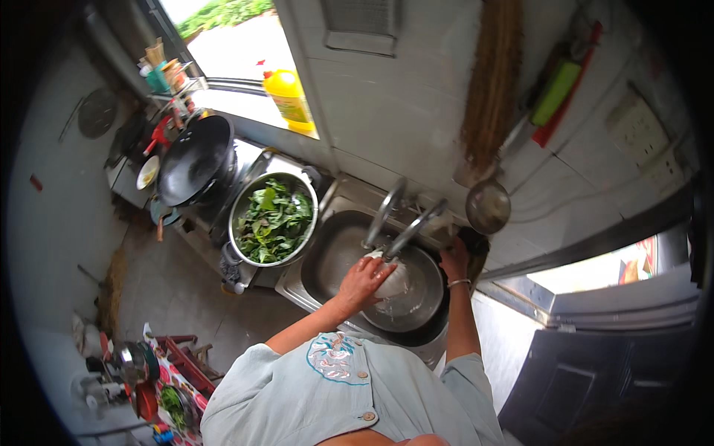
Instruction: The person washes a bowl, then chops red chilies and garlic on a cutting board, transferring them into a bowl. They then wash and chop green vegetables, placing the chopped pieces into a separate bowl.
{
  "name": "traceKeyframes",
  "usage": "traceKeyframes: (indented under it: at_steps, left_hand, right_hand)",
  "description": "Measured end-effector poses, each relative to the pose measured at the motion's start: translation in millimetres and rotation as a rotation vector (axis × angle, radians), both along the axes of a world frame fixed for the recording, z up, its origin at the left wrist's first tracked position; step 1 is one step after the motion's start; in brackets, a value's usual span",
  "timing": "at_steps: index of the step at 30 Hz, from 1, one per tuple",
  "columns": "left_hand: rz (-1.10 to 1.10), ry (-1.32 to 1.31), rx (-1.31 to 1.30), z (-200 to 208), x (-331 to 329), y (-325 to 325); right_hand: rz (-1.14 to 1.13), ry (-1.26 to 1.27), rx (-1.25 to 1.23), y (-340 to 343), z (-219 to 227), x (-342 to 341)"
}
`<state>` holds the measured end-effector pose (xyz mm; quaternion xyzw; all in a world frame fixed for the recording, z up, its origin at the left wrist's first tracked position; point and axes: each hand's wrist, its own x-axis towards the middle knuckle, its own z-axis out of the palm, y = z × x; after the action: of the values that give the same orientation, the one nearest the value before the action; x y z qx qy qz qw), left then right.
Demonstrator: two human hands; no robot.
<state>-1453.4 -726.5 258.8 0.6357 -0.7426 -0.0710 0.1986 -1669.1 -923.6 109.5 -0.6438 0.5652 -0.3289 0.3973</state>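
Note:
My left hand [361, 281] is over a round metal basin [416, 316] in the sink [327, 238]. Its fingers are stretched out, with their tips at a whitish patch under the faucet [416, 229]; I cannot tell whether that patch is running water or foam. Cloudy, pale liquid shows in the basin beside the hand. My right hand [455, 262], with a bracelet on its wrist, reaches to the sink's back right corner, close to a dark object [473, 241]. Its fingers are partly hidden, so any grip there is unclear.
Left of the sink stands a metal pot [233, 223] heaped with leafy greens [273, 219]. Beyond it sits a black wok [195, 160]. A yellow jug [288, 100] is on the windowsill. A ladle [489, 207] and a green-handled tool [556, 93] hang on the wall.

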Motion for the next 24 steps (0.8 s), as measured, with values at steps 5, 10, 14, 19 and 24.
traceKeyframes:
  at_steps: [5,10,14,19,24]
  left_hand:
    - [-0.007,-0.247,-0.126,13.2,-5.7,38.5]
    - [0.156,-0.227,-0.238,8.2,-8.8,76.8]
    - [0.275,-0.191,-0.172,22.7,0.9,117.2]
    - [0.424,-0.125,-0.139,25.5,32.8,157.3]
    - [0.608,0.026,-0.279,14.6,88.0,218.7]
  right_hand:
    - [0.214,-0.147,0.198,-69.8,-42.4,-1.8]
    - [0.169,-0.183,0.308,-120.1,-80.7,-14.9]
    - [-0.085,-0.249,0.487,-111.6,-66.6,5.1]
    - [0.074,-0.585,0.530,-74.1,61.1,-20.2]
    - [-0.307,-0.613,0.308,-13.8,80.2,-1.9]
